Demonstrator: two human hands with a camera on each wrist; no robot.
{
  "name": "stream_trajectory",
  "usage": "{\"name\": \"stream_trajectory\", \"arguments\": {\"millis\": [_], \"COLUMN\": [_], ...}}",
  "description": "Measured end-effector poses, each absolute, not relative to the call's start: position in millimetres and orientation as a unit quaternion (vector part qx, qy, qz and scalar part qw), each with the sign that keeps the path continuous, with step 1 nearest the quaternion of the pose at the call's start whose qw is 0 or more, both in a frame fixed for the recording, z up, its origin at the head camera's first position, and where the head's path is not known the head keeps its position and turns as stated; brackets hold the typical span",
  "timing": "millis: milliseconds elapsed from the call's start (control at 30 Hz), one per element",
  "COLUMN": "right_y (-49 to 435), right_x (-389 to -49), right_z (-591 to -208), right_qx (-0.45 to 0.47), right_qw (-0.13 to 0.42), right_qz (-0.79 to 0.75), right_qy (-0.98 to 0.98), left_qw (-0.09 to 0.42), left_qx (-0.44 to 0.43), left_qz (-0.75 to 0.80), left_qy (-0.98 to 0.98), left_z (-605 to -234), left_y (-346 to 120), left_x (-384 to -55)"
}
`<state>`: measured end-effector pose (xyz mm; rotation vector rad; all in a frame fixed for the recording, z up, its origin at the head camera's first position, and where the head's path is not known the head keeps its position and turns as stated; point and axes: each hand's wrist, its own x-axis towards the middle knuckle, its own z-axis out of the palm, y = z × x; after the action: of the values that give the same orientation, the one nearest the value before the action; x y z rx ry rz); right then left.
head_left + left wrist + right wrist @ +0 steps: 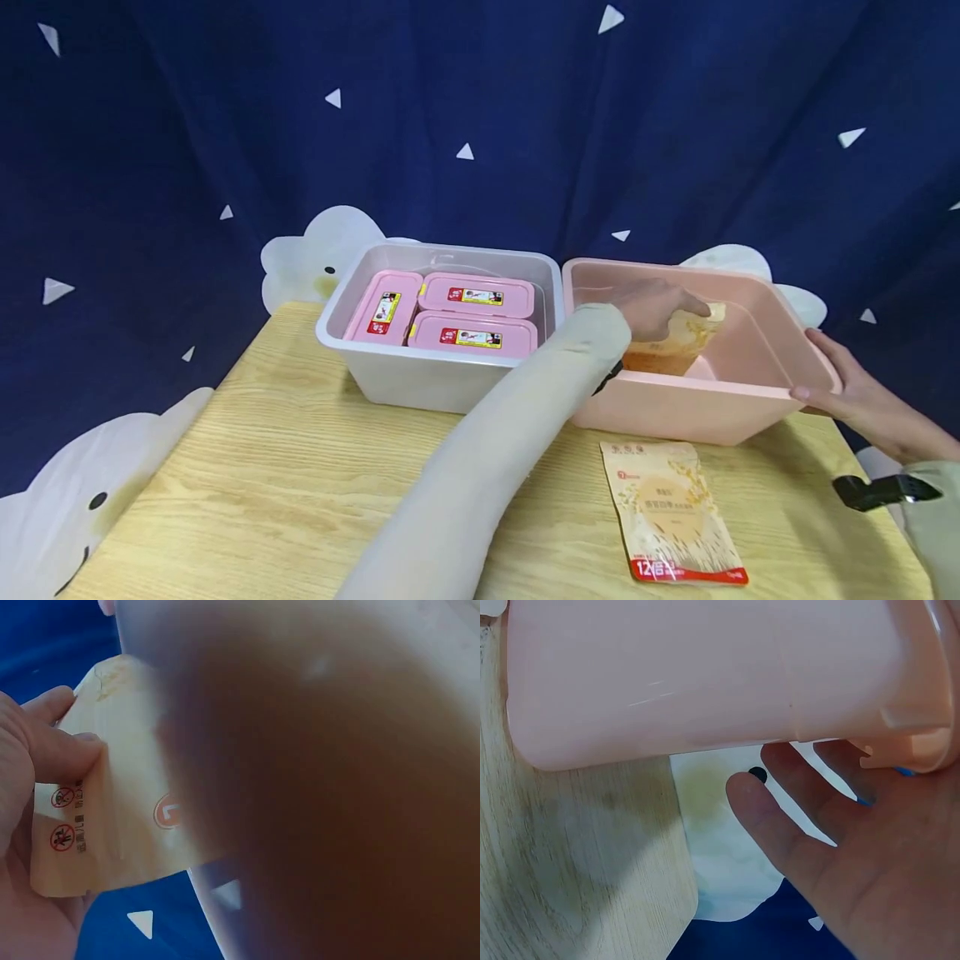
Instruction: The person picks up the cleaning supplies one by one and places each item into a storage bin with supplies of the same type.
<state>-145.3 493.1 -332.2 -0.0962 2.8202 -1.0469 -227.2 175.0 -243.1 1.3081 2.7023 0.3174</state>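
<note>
My left hand [651, 308] reaches into the pink bin [675, 408] and pinches a cream pouch [669, 348] near its edge. The left wrist view shows its thumb lying across the pouch [127, 817], though a dark blur covers much of that picture. At the bin's right end, my right hand [862, 400] holds the rim. From below, the right wrist view shows fingers of the right hand [870, 840] under the bin's edge [667, 690]. A second cream pouch [671, 512] with a red bottom band lies flat on the table in front of the bin.
Left of the pink bin stands a grey bin [427, 387], its side close against it. Inside are three pink lidded packs [476, 325] with yellow and red labels. Both bins sit on a wooden table [300, 467], with a dark blue patterned curtain [465, 75] behind.
</note>
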Motion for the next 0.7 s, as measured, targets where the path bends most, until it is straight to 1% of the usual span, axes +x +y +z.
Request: {"name": "stream_trajectory", "arguments": {"millis": [133,233,400,467,533,567,633,700], "right_y": [492,493,492,491,490,490,489,490], "right_x": [-147,-144,-139,-141,-142,-143,-145,-145], "right_z": [-332,-334,-337,-335,-332,-329,-326,-324], "right_qx": [-0.036,-0.034,-0.018,-0.018,-0.021,-0.024,-0.024,-0.018], "right_qw": [0.063,0.062,0.075,0.081,0.084,0.087,0.093,0.094], "right_qz": [-0.34,-0.342,-0.349,-0.351,-0.357,-0.36,-0.362,-0.362], "right_qy": [0.938,0.937,0.934,0.933,0.93,0.929,0.927,0.927], "left_qw": [0.071,0.093,0.099,0.09,0.065,0.042,-0.009,-0.068], "left_qx": [0.433,0.429,0.443,0.437,0.425,0.417,0.395,0.401], "left_qz": [0.092,0.085,0.075,0.062,0.045,0.038,0.026,0.04], "left_qy": [0.894,0.895,0.888,0.893,0.902,0.907,0.918,0.913], "left_z": [-241,-242,-239,-231,-219,-212,-197,-183], "left_y": [177,181,184,184,182,180,174,166], "left_x": [-228,-226,-228,-230,-232,-232,-228,-221]}}
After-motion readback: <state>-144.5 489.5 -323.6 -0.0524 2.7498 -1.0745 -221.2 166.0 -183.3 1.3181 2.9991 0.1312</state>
